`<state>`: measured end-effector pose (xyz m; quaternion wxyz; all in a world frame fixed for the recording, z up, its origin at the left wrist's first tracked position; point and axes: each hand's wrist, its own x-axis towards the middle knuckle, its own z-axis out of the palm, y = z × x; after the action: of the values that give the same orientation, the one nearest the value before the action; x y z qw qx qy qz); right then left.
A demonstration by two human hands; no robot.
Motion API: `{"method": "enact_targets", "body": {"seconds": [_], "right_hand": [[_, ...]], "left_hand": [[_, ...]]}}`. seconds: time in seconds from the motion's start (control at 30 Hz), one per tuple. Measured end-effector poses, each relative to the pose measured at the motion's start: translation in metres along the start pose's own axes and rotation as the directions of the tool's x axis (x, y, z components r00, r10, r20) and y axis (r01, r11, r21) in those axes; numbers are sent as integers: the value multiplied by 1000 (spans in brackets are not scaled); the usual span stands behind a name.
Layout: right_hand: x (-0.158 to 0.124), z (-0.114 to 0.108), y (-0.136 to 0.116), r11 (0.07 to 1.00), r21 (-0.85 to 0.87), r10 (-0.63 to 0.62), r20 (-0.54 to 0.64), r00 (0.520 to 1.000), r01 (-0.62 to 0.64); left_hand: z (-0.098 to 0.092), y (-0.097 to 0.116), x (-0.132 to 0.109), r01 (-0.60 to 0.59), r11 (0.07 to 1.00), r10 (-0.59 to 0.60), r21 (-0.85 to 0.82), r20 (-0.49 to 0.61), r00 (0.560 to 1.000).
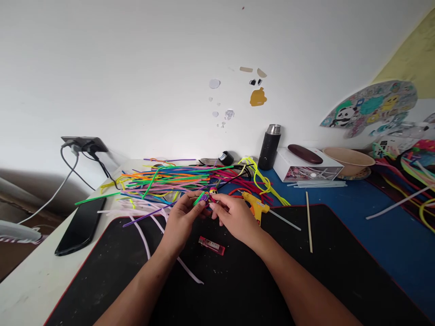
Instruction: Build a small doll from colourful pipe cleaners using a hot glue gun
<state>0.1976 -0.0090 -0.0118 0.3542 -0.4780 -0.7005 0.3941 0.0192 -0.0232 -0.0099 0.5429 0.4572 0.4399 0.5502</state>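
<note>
Nearest us, the lower middle of the frame is bare black desk mat (238, 290) between our two forearms, with open room out to its red-trimmed left edge. A small red plastic lighter (211, 245) lies on the mat just below our hands. Our left hand (180, 222) and right hand (234, 216) meet at centre frame. The fingertips of both are pinched on a small twisted bundle of green, purple and pink pipe cleaner (205, 197), held near the mat's far edge. Just right of the right hand lies a yellow hot-glue gun (255, 207). A thin wooden stick (308, 222) lies further right, crossing the mat's border onto the blue table cover (374, 235). At left, a flat black phone (81, 224) rests on the white tabletop (30, 280). Behind the hands, a loose heap of multi-coloured pipe cleaners (170, 179) crowds the way back. Farther off, a black cylindrical flask with a steel cap (269, 147) stands beside a white box (306, 168) against the plain white wall (136, 68).
</note>
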Motion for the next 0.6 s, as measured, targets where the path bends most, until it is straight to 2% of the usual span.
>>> {"method": "enact_targets", "body": {"seconds": [0.37, 0.6], "right_hand": [[-2, 1, -4, 999, -46, 2, 18, 1000, -1], [0, 1, 2, 996, 91, 13, 18, 1000, -14]], "left_hand": [[0, 0, 1, -36, 999, 38, 38, -52, 998], [1, -1, 1, -67, 997, 68, 38, -51, 996]]}}
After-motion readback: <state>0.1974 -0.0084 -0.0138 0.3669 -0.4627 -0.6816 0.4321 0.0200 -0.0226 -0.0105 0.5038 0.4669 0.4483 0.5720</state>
